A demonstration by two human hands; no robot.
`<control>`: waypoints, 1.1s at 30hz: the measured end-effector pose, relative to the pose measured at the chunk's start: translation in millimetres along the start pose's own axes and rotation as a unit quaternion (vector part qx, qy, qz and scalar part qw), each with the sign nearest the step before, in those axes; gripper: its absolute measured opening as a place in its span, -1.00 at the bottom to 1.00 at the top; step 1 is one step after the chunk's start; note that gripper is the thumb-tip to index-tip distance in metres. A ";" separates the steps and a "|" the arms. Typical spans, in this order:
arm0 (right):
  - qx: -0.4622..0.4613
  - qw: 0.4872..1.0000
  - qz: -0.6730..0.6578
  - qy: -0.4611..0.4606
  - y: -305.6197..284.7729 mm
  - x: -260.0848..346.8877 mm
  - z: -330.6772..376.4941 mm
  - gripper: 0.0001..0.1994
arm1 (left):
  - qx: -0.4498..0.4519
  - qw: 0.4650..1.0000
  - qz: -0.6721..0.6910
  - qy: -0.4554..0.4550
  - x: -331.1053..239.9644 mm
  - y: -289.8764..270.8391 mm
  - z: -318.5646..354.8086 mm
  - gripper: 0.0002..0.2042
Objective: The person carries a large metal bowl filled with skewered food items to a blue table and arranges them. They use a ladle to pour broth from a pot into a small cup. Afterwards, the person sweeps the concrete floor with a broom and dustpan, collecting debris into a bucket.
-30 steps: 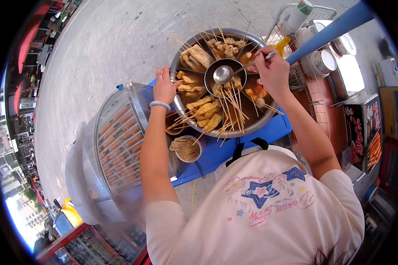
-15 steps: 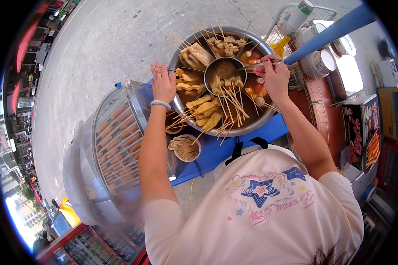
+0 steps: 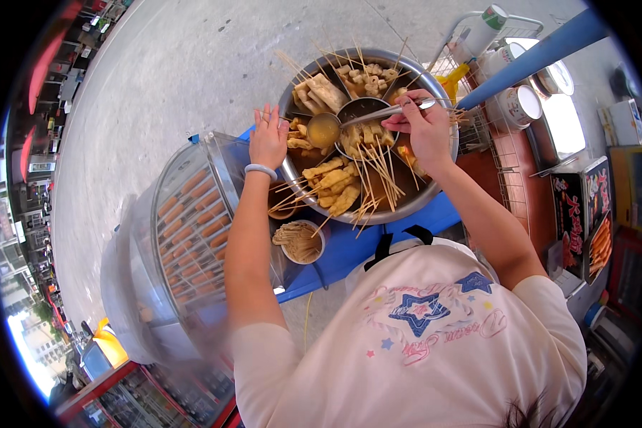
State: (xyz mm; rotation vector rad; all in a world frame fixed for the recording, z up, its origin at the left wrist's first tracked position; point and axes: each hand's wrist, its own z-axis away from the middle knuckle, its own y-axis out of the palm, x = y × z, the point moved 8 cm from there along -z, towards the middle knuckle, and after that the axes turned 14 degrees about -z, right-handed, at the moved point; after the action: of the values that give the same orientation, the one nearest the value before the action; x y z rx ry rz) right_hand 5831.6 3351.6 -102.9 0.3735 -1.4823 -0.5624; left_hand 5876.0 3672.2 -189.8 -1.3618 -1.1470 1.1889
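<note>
Runs leftward, and slightly nearer the body, from the fingers of the right hand [image 3: 424, 134] as a long-handled, shiny steel ladle [image 3: 371, 116], lying across the wide, round, silver steel pot [image 3: 426, 200]. Holds cloudy, yellow-brown broth [image 3: 324, 130] in the bowl end, left of the pot's middle and closer to the left hand [image 3: 267, 139]. Pinches the handle between right thumb and fingers, above the pot's right half. Extends the left fingers loosely at the pot's left rim, apparently holding nothing; cannot tell whether touching the metal. Farther out, includes golden, wrinkled, skewered pieces [image 3: 333, 187] in the pot's near-left part, a white, round cup of flat wooden sticks [image 3: 297, 241] beyond its near-left rim, and a blue, flat worktop [image 3: 439, 212] beneath the pot.
</note>
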 end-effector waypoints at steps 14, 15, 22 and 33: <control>0.346 0.794 0.358 -0.350 59.4 31.0 66.1 -0.70 | 0.071 0.991 -0.096 -0.057 -4.5 -8.2 2.2 -0.43; 0.349 0.754 0.398 -0.389 54.3 37.8 75.1 -0.63 | 0.077 0.989 -0.103 -0.067 -5.8 -12.2 2.0 -0.44; 0.306 0.741 0.436 -0.408 -15.2 84.5 101.2 -0.59 | 0.079 0.942 -0.242 -0.219 -42.8 -82.9 -6.8 -0.40; 0.140 0.843 0.342 -0.390 -72.1 109.8 107.6 -0.76 | 0.122 0.989 0.011 -0.076 -130.6 17.9 -151.0 -0.75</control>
State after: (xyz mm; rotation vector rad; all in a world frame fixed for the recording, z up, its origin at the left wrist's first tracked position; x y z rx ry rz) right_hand 5715.6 3241.6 -45.6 -0.2248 -2.3414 0.1294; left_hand 6016.5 3529.2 -185.6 -1.1157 -1.0534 1.4204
